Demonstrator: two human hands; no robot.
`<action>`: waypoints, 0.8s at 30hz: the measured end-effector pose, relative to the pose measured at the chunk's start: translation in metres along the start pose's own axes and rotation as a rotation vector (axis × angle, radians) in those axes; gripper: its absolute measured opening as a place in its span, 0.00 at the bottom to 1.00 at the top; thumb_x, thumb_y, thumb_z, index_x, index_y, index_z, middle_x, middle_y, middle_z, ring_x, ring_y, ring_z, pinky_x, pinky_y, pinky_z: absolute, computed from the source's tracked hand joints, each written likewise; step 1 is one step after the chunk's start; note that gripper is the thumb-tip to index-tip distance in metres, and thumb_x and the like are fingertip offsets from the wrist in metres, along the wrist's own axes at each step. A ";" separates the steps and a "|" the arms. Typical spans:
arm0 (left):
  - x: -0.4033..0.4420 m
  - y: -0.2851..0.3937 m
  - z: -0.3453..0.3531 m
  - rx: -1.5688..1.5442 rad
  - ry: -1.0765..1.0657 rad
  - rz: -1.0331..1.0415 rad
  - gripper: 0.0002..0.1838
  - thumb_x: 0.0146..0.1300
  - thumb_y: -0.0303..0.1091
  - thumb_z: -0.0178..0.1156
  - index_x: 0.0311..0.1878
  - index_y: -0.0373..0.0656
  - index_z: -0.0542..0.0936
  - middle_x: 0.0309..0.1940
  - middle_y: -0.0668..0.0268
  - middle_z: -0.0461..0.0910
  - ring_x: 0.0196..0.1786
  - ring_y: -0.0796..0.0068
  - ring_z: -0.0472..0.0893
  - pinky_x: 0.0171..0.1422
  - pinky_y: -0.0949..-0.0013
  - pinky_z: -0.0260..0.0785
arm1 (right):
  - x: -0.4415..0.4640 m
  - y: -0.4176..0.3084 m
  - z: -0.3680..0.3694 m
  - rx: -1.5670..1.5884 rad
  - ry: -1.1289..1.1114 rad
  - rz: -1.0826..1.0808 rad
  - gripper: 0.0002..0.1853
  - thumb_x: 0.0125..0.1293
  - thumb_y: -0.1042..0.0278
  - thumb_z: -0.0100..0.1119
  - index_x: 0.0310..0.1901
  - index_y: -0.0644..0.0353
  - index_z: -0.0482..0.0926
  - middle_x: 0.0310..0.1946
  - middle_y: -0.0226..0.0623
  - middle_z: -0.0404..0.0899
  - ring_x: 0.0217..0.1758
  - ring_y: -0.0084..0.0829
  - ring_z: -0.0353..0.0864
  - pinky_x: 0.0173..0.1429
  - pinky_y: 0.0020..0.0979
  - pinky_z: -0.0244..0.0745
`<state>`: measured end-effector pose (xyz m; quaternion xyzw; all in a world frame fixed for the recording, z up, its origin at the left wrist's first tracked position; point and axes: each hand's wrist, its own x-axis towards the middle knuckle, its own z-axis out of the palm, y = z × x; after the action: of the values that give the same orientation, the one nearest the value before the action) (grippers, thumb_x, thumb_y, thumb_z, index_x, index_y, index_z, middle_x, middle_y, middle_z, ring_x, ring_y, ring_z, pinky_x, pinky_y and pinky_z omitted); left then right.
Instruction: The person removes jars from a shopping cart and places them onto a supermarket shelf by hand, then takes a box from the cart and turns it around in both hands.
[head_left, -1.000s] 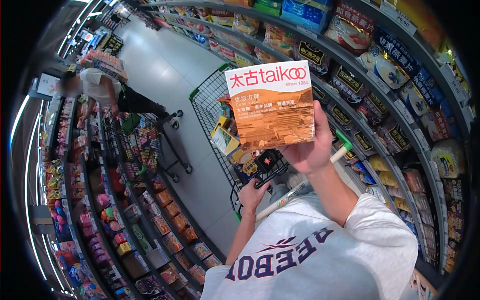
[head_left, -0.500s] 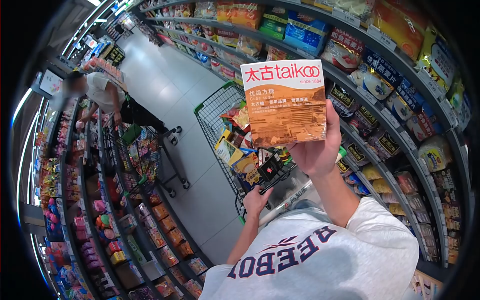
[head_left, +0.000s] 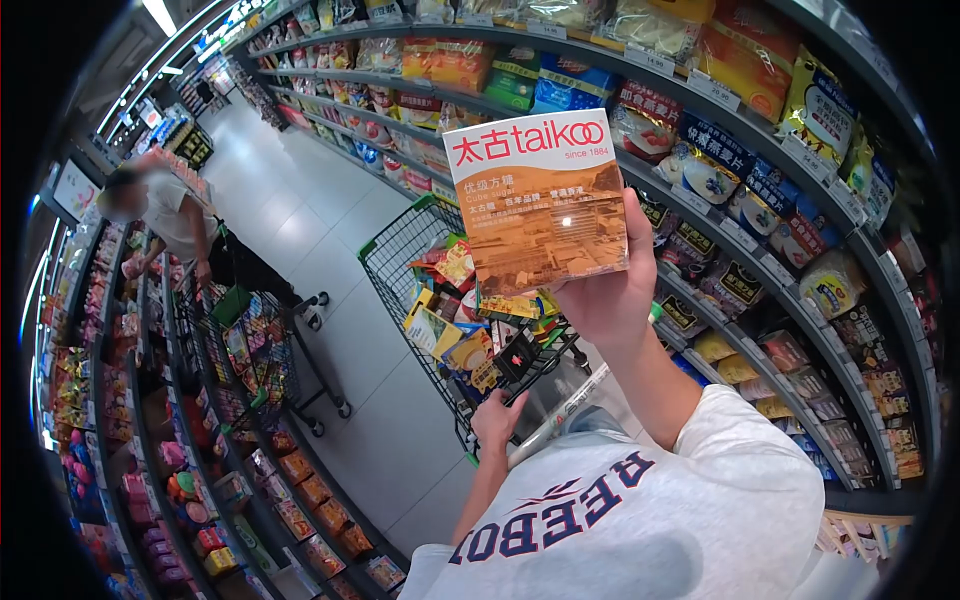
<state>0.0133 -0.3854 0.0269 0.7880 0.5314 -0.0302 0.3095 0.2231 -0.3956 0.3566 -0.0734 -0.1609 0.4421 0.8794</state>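
An orange and white box of cube sugar (head_left: 540,205) is held up in front of me, its printed front facing the camera. My right hand (head_left: 610,285) grips it from below and at its right edge, with the thumb along the side. Lower down, my left hand (head_left: 496,418) is at the near end of a shopping cart (head_left: 385,290), by the cart's handle; what its fingers wrap round is hard to make out. Packets, a yellow and white package (head_left: 432,325) and a small black item (head_left: 515,355) lie in the cart.
Shelves of bagged foods (head_left: 740,235) curve along the right. On the left, shelves (head_left: 190,450) hold colourful small packages. Another person (head_left: 175,215) leans towards the left shelves beside a second cart (head_left: 250,345). The tiled floor (head_left: 335,400) runs between the carts.
The box and my right hand have shifted slightly left and tilted a little since half a second ago. The view has turned, so both carts and the other person appear further left.
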 end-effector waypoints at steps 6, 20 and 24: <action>0.002 0.001 -0.006 0.011 -0.037 -0.025 0.34 0.58 0.73 0.66 0.50 0.51 0.89 0.38 0.53 0.90 0.47 0.49 0.89 0.53 0.50 0.79 | 0.005 0.007 -0.004 -0.009 -0.129 -0.070 0.33 0.85 0.39 0.36 0.80 0.52 0.60 0.72 0.39 0.74 0.72 0.37 0.78 0.72 0.45 0.79; 0.006 -0.011 0.002 -0.047 -0.054 0.006 0.34 0.57 0.72 0.67 0.50 0.50 0.90 0.39 0.53 0.91 0.47 0.50 0.89 0.53 0.53 0.79 | 0.000 -0.011 -0.007 -0.514 -0.191 -0.204 0.36 0.83 0.40 0.42 0.81 0.56 0.53 0.78 0.39 0.63 0.80 0.36 0.66 0.79 0.46 0.70; 0.004 -0.010 -0.002 -0.034 -0.067 0.042 0.35 0.58 0.71 0.67 0.55 0.49 0.88 0.39 0.54 0.91 0.49 0.51 0.89 0.55 0.53 0.79 | 0.001 -0.011 -0.001 -0.525 -0.130 -0.242 0.35 0.83 0.41 0.42 0.80 0.55 0.55 0.76 0.39 0.65 0.79 0.37 0.68 0.79 0.47 0.69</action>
<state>0.0056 -0.3781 0.0224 0.7921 0.5047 -0.0409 0.3409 0.2322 -0.4014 0.3592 -0.2502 -0.3331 0.2810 0.8646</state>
